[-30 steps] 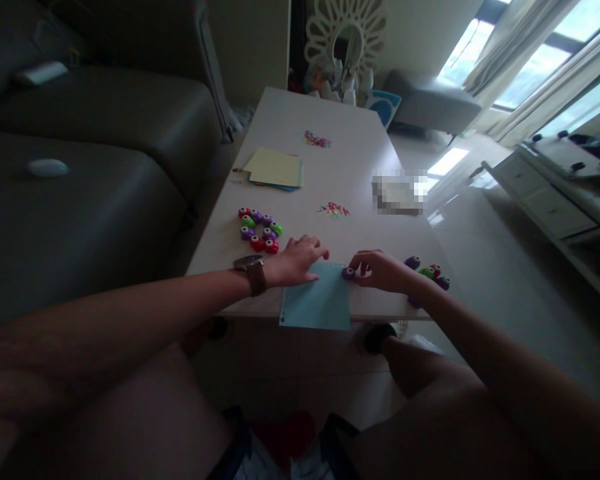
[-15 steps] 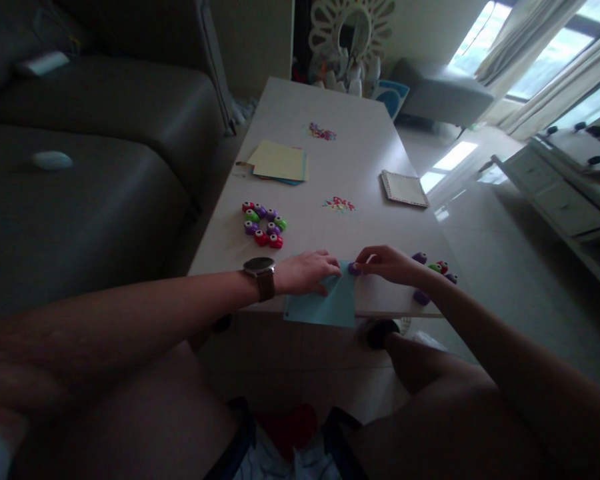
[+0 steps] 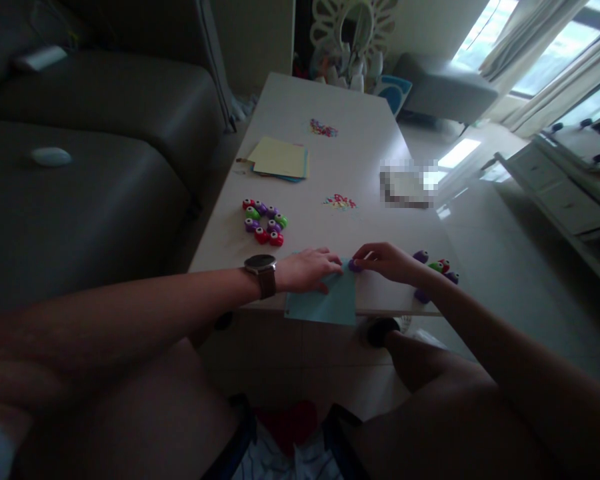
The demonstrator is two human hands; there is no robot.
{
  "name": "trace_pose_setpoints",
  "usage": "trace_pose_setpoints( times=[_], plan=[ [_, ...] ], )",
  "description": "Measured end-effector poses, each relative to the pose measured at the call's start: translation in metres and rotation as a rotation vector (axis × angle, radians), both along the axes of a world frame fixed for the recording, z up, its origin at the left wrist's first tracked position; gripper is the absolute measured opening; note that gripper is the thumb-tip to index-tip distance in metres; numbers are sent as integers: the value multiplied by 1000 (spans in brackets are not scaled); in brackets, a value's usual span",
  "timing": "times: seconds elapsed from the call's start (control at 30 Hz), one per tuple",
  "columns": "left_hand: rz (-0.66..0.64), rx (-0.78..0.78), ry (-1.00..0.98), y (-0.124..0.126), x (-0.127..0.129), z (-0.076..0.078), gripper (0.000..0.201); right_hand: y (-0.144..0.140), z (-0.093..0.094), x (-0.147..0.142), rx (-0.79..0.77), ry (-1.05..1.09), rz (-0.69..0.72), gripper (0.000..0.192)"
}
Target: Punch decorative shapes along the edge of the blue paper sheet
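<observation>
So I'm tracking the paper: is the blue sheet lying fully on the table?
No, the blue sheet hangs over the near edge of the table, pinned by the left hand.

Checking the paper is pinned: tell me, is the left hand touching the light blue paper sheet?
Touching. The head view shows the left hand lying flat on the light blue paper sheet.

Bare table [image 3: 300, 100] is lying open far ahead; punch cluster [image 3: 265, 223] left and loose punches [image 3: 435, 268] right are hemming the near edge.
</observation>
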State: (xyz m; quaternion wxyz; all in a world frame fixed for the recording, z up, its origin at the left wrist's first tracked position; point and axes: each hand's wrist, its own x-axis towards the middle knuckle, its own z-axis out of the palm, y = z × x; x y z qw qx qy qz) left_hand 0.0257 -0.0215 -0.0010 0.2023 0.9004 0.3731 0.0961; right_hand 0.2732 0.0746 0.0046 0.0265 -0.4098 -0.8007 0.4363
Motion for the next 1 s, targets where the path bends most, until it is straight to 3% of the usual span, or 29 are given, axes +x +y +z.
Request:
trace_pose_setpoints(
  times=[0.4, 0.67, 1.0],
  plan=[
    [54, -75, -19, -5, 3, 10, 56, 0, -4, -5, 22, 45, 3, 25],
    [68, -77, 14, -6, 4, 7, 78, 2, -6, -7, -21, 69, -20, 24],
    [72, -79, 47, -6, 4, 6, 77, 5, -5, -8, -33, 59, -14, 25]
  ],
)
